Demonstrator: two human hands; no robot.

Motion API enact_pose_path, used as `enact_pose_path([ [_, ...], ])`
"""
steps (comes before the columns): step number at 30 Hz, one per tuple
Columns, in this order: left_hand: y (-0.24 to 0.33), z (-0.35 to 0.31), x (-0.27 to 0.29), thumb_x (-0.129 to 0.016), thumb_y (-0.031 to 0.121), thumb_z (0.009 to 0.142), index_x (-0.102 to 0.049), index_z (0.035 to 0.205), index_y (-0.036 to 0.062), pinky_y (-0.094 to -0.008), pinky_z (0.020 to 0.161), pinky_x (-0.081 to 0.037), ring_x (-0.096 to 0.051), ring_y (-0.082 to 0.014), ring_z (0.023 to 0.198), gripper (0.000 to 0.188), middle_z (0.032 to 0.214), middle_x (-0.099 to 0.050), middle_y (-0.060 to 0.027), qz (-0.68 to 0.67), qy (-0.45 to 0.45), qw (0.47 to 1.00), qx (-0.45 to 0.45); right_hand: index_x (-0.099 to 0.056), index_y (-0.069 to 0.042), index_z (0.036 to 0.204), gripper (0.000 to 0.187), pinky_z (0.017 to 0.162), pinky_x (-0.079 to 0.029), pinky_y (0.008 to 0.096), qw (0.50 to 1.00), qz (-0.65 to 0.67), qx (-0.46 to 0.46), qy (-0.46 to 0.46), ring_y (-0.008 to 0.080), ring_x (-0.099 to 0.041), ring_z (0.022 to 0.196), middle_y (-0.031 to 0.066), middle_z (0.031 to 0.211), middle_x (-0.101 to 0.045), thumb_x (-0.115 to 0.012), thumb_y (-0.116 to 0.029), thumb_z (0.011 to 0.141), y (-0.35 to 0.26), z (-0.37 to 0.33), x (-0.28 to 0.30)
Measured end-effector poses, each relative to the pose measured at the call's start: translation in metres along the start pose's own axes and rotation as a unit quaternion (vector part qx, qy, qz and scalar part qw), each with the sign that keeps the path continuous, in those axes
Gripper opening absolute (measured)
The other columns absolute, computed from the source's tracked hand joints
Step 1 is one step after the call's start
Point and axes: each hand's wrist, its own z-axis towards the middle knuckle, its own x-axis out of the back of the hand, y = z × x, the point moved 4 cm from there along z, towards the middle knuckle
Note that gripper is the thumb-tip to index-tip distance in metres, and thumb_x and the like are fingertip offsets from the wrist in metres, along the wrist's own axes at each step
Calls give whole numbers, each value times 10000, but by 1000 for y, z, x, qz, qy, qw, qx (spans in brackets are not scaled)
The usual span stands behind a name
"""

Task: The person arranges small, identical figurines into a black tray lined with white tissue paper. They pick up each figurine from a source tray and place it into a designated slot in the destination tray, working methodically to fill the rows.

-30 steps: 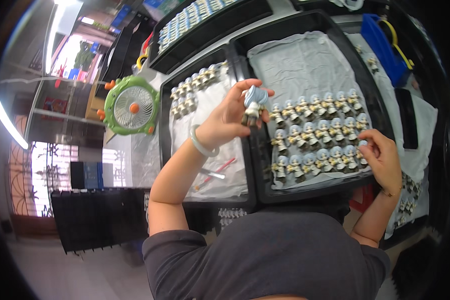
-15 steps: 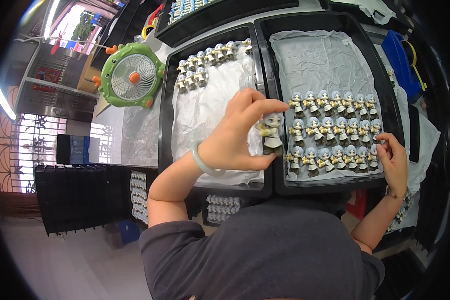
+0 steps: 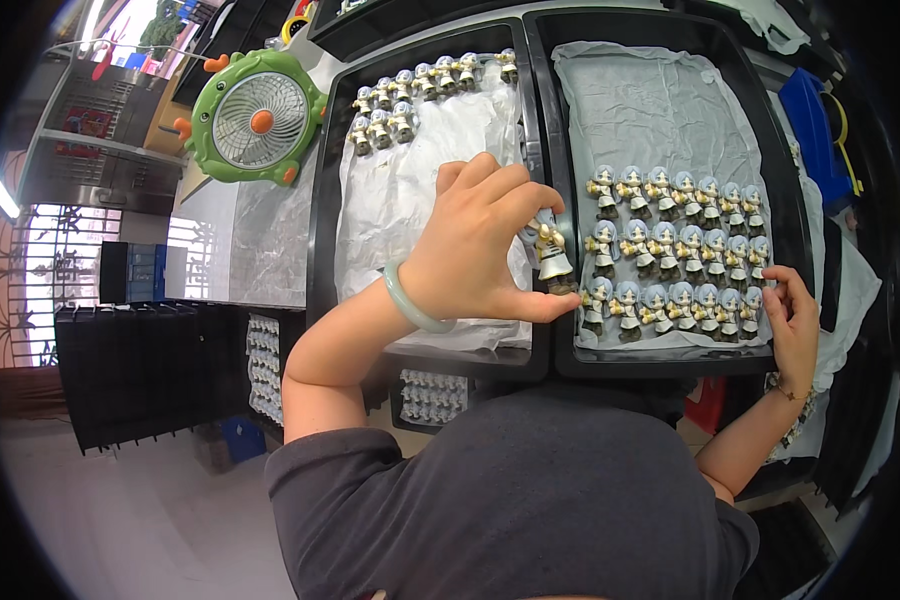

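Note:
My left hand is closed on a small figurine with pale blue hair, a white outfit and a dark base. Thumb and fingers grip it at its two ends, over the rim between two trays; its head is partly covered. In the right black tray, similar figurines stand in three rows on crumpled white paper. My right hand is by that tray's right edge, its bent fingertips and thumb slightly apart beside the row ends. Nothing shows between them.
The left black tray holds more figurines at its far end on white paper. A green animal-shaped fan stands left of it. A blue bin is at far right. Below the table edge sits another figurine tray.
The figurine in my left hand has tilted and is gripped nearer its head and base. My right fingertips have drawn slightly away from the row ends. The whole view has shifted a little.

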Motion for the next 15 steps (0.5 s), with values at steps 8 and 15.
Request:
enact_pose_path([
  [8, -23, 9, 11, -732, 419, 560, -564, 967, 143, -341, 733, -302, -464, -196, 788, 519, 780, -501, -15, 13, 59, 998, -3, -562, -25, 930, 138, 486, -209, 189, 1000, -2, 17, 9, 24, -287, 561, -56, 626, -345, -560, -104, 816, 1, -1, 2],
  [15, -191, 1, 29, -733, 290, 562, -432, 1121, 125, -393, 819, -391, -535, -288, 909, 656, 956, -570, -119, 93, 136, 966, 201, -557, -27, 914, 130, 486, -214, 191, 1000, -4, 18, -7, 29, -289, 558, -51, 623, -342, -566, -93, 803, -6, 0, 2],
])
